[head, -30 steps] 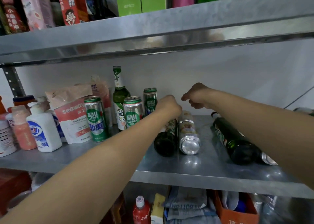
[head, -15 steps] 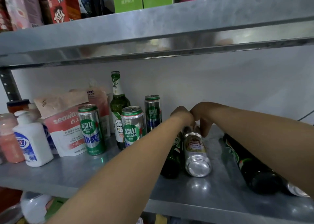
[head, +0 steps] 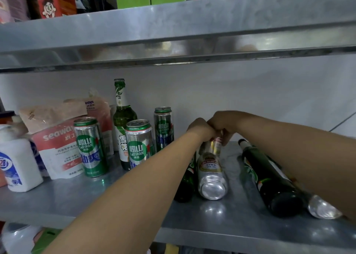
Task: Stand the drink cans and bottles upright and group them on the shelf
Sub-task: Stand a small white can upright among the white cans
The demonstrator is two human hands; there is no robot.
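Both hands are in over the shelf (head: 57,201) now, meeting knuckle to knuckle at the far end of the silver can (head: 212,174), which lies on its side mid-shelf, long axis running 6 to 12 o'clock, its bright concave base facing us at 6 and its top buried under the hands at 12. The right hand (head: 224,123) has its fingers (head: 227,138) curled down around that far end. The left hand (head: 200,128) is balled up just beside it, but I cannot tell whether it grips the can's rim or the neck of the dark bottle (head: 185,184) lying touching the can on its 9 o'clock side. Both hands sit equally near, so I'd judge the lift must tip the top up while the base pivots on the slick metal, and a smooth round can may well roll. The standing group waits at 9 to 10 o'clock: three green cans (head: 89,146) and a tall green bottle (head: 122,122), glossy glass with a paper label. At 3 o'clock, well apart, a second dark bottle (head: 269,180) lies neck toward 11, with another can (head: 321,207) down beside it under the right forearm
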